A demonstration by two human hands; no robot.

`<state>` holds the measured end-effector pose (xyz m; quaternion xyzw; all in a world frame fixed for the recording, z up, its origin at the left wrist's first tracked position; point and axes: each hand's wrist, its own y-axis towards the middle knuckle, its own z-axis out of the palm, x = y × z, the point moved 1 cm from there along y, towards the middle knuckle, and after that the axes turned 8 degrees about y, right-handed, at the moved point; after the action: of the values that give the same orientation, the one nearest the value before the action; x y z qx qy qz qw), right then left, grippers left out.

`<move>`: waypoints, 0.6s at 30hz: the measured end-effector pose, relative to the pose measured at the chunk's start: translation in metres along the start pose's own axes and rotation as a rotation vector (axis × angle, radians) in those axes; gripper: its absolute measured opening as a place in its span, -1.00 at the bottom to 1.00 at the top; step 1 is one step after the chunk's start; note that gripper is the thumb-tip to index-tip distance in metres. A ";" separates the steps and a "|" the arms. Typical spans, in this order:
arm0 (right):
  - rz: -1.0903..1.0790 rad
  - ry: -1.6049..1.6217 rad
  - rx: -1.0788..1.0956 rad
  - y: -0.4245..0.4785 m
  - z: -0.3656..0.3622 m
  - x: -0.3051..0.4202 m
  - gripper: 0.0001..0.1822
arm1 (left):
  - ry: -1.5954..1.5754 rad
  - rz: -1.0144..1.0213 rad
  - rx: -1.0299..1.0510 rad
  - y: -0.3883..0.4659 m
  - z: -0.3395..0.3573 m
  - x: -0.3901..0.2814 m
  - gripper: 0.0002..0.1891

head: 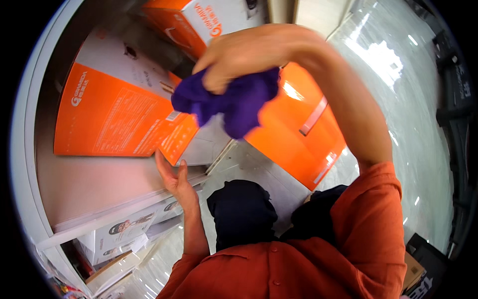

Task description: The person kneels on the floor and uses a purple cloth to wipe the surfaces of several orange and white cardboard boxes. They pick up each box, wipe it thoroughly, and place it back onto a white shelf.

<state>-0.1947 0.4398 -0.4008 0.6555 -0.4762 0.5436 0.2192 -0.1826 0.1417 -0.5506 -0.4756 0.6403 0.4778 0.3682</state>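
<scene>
My right hand (pixel 239 56) grips a bunched purple cloth (pixel 239 97), both slightly blurred. The cloth hangs in front of several orange and white cardboard boxes. My left hand (pixel 177 183) is at the lower corner of an orange and white box (pixel 112 112) on the shelf; its fingertips are partly hidden behind the box edge, so a firm hold cannot be made out. Another box, with a glossy orange side (pixel 298 142) and a carry handle (pixel 313 116), stands on the floor side, partly behind the cloth and my right arm.
A white shelf board (pixel 93 187) lies at the left, with another orange and white box (pixel 186 22) farther back. White printed boxes (pixel 119 231) sit on the level below. Shiny floor (pixel 414 130) spans the right, bordered by black objects (pixel 455 86). A brown carton (pixel 412 269) is at the lower right.
</scene>
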 end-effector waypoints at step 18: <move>0.043 0.852 -1.062 -0.222 0.143 -0.208 -0.06 | -0.314 -0.551 1.144 0.029 0.123 0.007 0.14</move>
<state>0.0782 0.5048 -0.5864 0.1781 -0.5634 0.4508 0.6690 -0.2103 0.2611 -0.5829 -0.2757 0.5868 0.0134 0.7612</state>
